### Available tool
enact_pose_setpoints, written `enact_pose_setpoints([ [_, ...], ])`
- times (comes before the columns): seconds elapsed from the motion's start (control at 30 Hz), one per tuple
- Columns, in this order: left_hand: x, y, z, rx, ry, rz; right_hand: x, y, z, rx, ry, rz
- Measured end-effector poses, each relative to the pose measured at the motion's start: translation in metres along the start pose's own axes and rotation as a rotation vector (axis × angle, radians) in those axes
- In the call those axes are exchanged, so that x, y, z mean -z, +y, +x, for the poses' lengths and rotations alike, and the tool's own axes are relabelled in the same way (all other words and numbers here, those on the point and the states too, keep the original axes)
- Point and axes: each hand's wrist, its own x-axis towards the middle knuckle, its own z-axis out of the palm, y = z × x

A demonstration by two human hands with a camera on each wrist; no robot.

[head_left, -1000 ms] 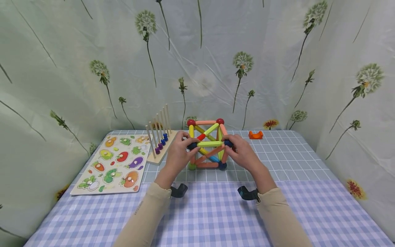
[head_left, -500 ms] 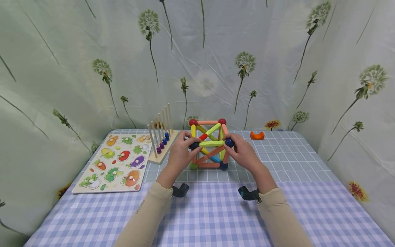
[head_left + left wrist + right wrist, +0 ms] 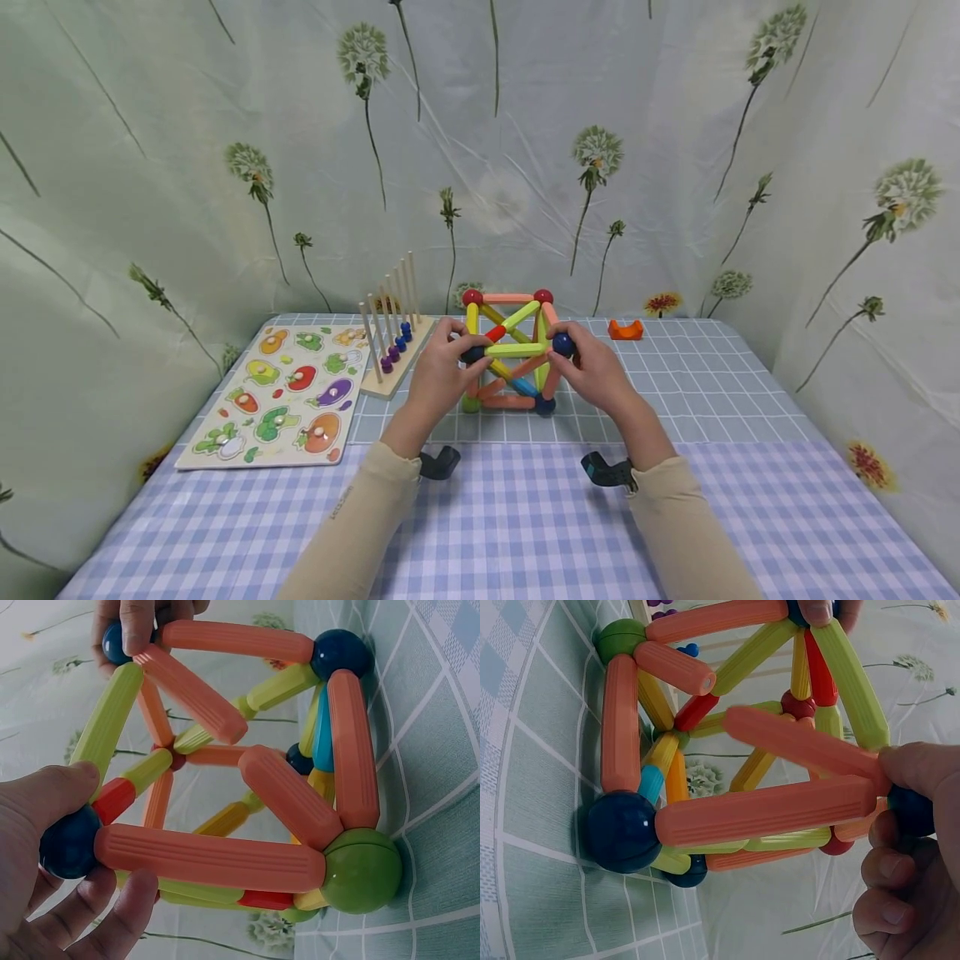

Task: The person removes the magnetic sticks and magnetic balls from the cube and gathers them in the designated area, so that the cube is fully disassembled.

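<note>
Left hand (image 3: 435, 371) pinches left navy ball (image 3: 473, 354), right hand (image 3: 596, 373) pinches right navy ball (image 3: 564, 344), lime rod (image 3: 516, 351) between them, ball-and-rod frame (image 3: 508, 402) on grid cloth (image 3: 675, 387).

Beige sleeves (image 3: 367, 521) (dark lettering (image 3: 341, 503) on left), black wrist devices (image 3: 440, 463).

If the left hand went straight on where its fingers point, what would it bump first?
The left hand pinches a dark blue ball; just past it, the first thing would probably be the yellow-green stick that runs toward the right hand, though depth is unclear.
</note>
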Motion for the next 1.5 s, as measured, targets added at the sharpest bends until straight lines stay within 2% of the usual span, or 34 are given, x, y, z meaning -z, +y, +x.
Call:
enact_pose_setpoints([
  [0.43,0.000,0.000,0.000,0.003,-0.002,-0.018,0.005,0.003,-0.002,-0.024,-0.065,0.199],
  [0.63,0.000,0.001,-0.001,0.004,0.013,-0.025,0.018,0.009,-0.004,-0.054,-0.099,0.270],
  [0.9,-0.003,0.002,0.000,0.020,0.032,-0.023,0.049,0.027,-0.012,-0.109,-0.035,0.406],
  [1.07,-0.003,0.001,0.000,0.013,0.028,-0.019,0.065,0.043,-0.019,-0.200,0.042,0.485],
  [1.17,-0.003,0.000,0.000,-0.001,0.027,-0.016,0.068,0.057,-0.021,-0.275,0.096,0.477],
  [1.27,-0.003,-0.001,-0.001,-0.006,0.028,-0.010,0.064,0.073,-0.021,-0.360,0.136,0.412],
  [1.5,-0.003,-0.001,-0.002,-0.021,0.037,-0.012,0.048,0.102,-0.021,-0.544,0.140,0.247],
])
